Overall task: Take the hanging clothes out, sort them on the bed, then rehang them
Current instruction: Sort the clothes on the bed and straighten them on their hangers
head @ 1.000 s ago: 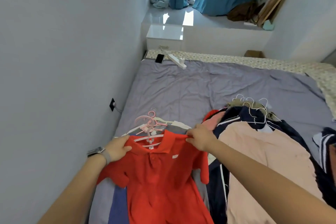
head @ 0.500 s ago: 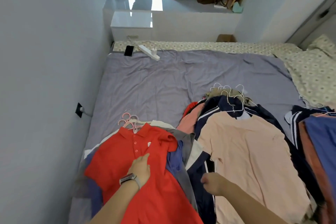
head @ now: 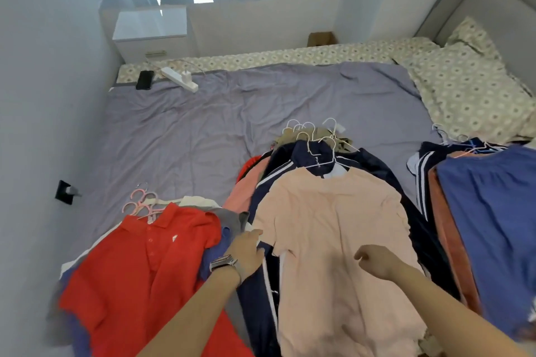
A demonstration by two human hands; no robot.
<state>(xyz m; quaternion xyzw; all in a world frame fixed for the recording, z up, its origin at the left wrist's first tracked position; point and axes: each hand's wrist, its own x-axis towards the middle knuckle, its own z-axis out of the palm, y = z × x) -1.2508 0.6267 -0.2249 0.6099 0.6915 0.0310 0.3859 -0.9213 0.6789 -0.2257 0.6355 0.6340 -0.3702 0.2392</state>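
Observation:
Three piles of clothes on hangers lie on the purple bed [head: 185, 136]. A red polo shirt [head: 139, 266] tops the left pile, over pink hangers [head: 142, 203]. A peach T-shirt [head: 333, 229] tops the middle pile, with white wire hangers [head: 316, 136] at its far end. A blue garment [head: 493, 211] covers the right pile. My left hand [head: 246, 252], a watch on its wrist, reaches between the red and peach shirts with fingers extended, touching the peach shirt's left sleeve edge. My right hand [head: 374, 261] hovers over the peach shirt, fingers loosely curled, holding nothing.
A phone [head: 145, 80] and a white power strip [head: 179, 81] lie at the bed's far left edge. A patterned pillow [head: 470, 90] sits far right. The wall with a socket [head: 65, 193] runs along the left. A white nightstand [head: 149, 32] stands beyond the bed.
My left hand left the red polo and moved right to the peach shirt's edge. My right hand shifted right, over the peach shirt. The view turned right.

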